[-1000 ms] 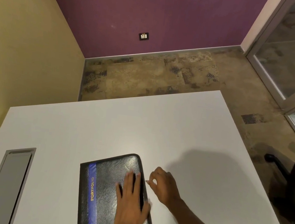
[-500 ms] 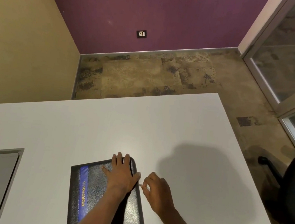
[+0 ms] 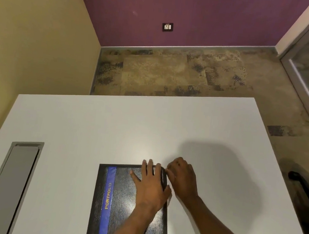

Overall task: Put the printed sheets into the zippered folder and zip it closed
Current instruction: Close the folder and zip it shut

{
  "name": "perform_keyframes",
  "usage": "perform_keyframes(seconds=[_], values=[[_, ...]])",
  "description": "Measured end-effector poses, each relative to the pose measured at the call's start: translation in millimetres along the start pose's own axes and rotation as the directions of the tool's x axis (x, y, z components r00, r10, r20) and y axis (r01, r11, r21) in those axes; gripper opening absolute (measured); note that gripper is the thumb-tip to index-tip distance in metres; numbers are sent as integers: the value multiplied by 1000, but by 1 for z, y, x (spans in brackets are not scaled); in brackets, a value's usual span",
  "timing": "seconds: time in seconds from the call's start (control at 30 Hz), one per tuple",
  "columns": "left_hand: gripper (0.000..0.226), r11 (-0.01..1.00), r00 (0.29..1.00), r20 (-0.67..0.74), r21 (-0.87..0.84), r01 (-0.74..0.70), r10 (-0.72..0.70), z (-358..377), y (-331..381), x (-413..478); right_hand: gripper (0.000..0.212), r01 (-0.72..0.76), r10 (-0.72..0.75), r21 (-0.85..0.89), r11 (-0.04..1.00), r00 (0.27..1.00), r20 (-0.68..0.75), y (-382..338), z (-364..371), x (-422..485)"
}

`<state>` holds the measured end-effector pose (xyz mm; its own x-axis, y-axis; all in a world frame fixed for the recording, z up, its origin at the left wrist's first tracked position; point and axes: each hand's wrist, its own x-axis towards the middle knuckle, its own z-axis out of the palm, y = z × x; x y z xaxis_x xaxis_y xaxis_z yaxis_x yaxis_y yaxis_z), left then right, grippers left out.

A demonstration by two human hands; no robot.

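1. a grey recessed panel [image 3: 17, 184] sits in the white table [image 3: 129, 125], well left of the fingers.
2. the black zippered folder [image 3: 120, 209], closed, lies flat under the left hand [image 3: 151, 185]; its near end is cut off.
3. left fingers are spread flat on its far right corner.
4. the right hand [image 3: 182, 179] touches that corner, fingers curled together; the zip pull is hidden, so i cannot tell what they pinch.
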<state>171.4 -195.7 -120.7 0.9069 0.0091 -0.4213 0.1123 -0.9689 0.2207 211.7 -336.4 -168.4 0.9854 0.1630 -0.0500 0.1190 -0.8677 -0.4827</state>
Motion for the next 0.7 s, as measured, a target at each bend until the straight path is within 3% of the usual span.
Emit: perform_keyframes(seconds=[0.13, 0.33, 0.47, 0.57, 0.7], values=[[76, 999, 999, -4, -18, 34, -35, 3, 6, 2, 22, 56, -56, 2, 998, 994, 97, 2, -6, 25], [79, 998, 998, 2, 2, 62, -62, 10, 7, 6, 17, 132, -143, 83, 988, 979, 146, -9, -2, 44], [75, 995, 995, -83, -86, 47, -54, 1, -8, 7, 27, 121, -151, 134, 983, 958, 242, -12, -8, 56], [74, 980, 966, -177, -97, 172, -187, -9, -47, 9, 24, 175, -208, 126, 976, 918, 337, -11, -19, 69], [60, 903, 906, -94, -173, 394, -413, -9, -100, 6, 16, 311, -305, 54, 949, 860, 408, -18, -27, 88]])
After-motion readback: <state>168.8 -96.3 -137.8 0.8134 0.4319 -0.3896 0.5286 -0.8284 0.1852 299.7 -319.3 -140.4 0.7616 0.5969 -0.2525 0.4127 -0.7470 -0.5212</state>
